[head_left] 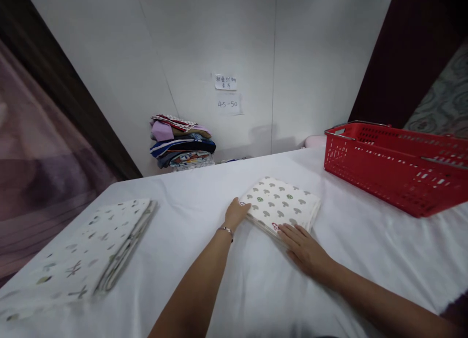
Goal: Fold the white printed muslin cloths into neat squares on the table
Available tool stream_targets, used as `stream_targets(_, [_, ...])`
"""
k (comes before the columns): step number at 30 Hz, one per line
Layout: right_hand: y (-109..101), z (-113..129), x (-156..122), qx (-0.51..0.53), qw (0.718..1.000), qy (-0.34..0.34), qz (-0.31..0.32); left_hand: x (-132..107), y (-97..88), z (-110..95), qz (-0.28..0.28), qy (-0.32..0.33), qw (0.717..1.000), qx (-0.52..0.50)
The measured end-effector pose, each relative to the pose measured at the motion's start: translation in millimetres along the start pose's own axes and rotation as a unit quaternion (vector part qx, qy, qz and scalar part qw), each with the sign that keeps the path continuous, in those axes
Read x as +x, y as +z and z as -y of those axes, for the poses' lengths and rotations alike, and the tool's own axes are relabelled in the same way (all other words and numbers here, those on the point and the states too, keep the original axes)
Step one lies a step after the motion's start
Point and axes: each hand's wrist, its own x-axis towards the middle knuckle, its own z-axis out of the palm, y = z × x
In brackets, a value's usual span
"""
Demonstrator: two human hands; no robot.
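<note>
A folded white cloth (280,201) with grey mushroom prints and a few green and red ones lies on the white-covered table (183,260). At its left corner, my left hand (236,215) has its fingers closed on the edge; a bracelet circles that wrist. My right hand (305,250) lies flat with fingers stretched out, fingertips resting on the cloth's near right edge. Another folded white cloth (87,255), with scattered leaf-like prints, sits apart on the left of the table.
A red plastic basket (383,167) with metal handles stands at the right. Beyond the table's far edge is a stack of folded fabrics (183,145). Paper notes (229,104) hang on the pale wall. Pinkish fabric (44,172) drapes at far left.
</note>
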Motion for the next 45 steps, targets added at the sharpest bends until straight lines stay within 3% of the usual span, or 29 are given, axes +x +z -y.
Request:
stream_targets(3, [2.1, 0.6, 1.2, 0.008, 1.000, 0.002, 0.000, 0.4, -14.7, -10.5, 0.006, -0.046, 0.999, -0.026])
stream_targets(6, [-1.6, 3.8, -1.6, 0.025, 1.000, -0.018, 0.004, -16.1, -32.2, -9.5, -0.028, -0.047, 0.997, -0.045])
stream_targets(11, [-4.6, 14.2, -7.4, 0.077, 0.994, -0.075, 0.019, -65.1, -46.7, 26.1, -0.049, -0.100, 0.990, -0.081])
stream_targets(15, [-2.0, 18.7, -5.6, 0.119, 0.990, -0.072, 0.013, -82.6, -46.4, 43.7, -0.040, -0.121, 0.988, -0.086])
stream_targets(18, [-7.5, 15.3, -5.6, 0.170, 0.982, -0.075, 0.017, -81.8, -47.4, 34.4, -0.055, -0.087, 0.994, 0.027])
stream_targets(21, [-15.1, 1.6, -7.5, 0.245, 0.969, 0.003, -0.045, -81.5, -45.0, 13.8, -0.105, 0.031, 0.980, 0.168])
stream_targets(24, [-17.7, -22.6, -5.4, 0.311, 0.917, 0.213, -0.133, -85.6, -32.7, -10.1, -0.115, 0.155, 0.959, 0.208])
stream_targets(27, [-15.7, -47.8, 4.0, 0.405, 0.808, 0.411, -0.120, -90.6, -12.2, -35.9, -0.074, 0.226, 0.953, 0.186])
stream_targets(29, [-13.0, -59.6, 12.7, 0.463, 0.737, 0.486, -0.078, -92.2, 2.8, -54.2, -0.023, 0.254, 0.953, 0.162])
stream_targets(31, [-10.0, -66.0, 21.0, 0.493, 0.698, 0.516, -0.052, -90.8, 17.6, -72.4, 0.027, 0.267, 0.953, 0.144])
stream_targets(37, [-3.8, -67.7, 33.4, 0.518, 0.677, 0.521, -0.043, -69.5, 59.3, -112.3, 0.063, 0.188, 0.968, 0.152])
stream_targets(41, [-2.1, -66.1, 32.0, 0.530, 0.676, 0.510, -0.050, -58.4, 76.6, -119.4, 0.072, 0.110, 0.977, 0.166])
stream_targets(45, [0.6, -65.8, 29.2, 0.535, 0.675, 0.505, -0.058, -55.9, 79.6, -119.8, 0.078, 0.079, 0.980, 0.163])
